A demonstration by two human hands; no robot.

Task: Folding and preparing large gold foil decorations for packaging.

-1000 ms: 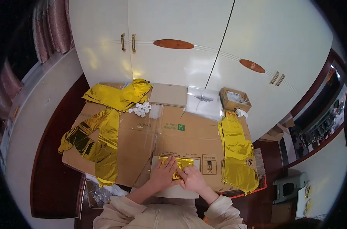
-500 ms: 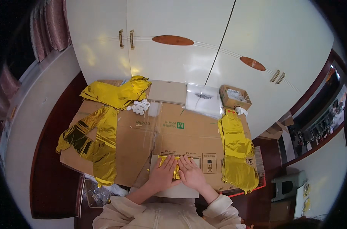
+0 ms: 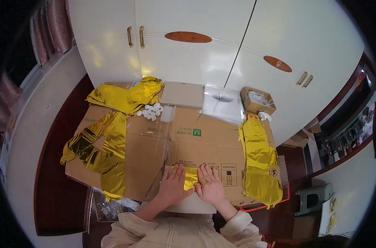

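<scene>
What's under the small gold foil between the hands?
A pale board shows at the near side of the gold foil. What lies directly beneath is covered and can't be seen. Left hand and right hand cover its ends.

The foil piece [image 3: 191, 178] is gold, the cardboard [image 3: 210, 146] green-printed brown, the cabinet [image 3: 188, 62] white.

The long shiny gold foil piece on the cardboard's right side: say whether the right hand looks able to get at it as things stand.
Likely yes: the right hand lies flat and open, and only flat brown cardboard shows between it and the long shiny gold foil piece.
</scene>
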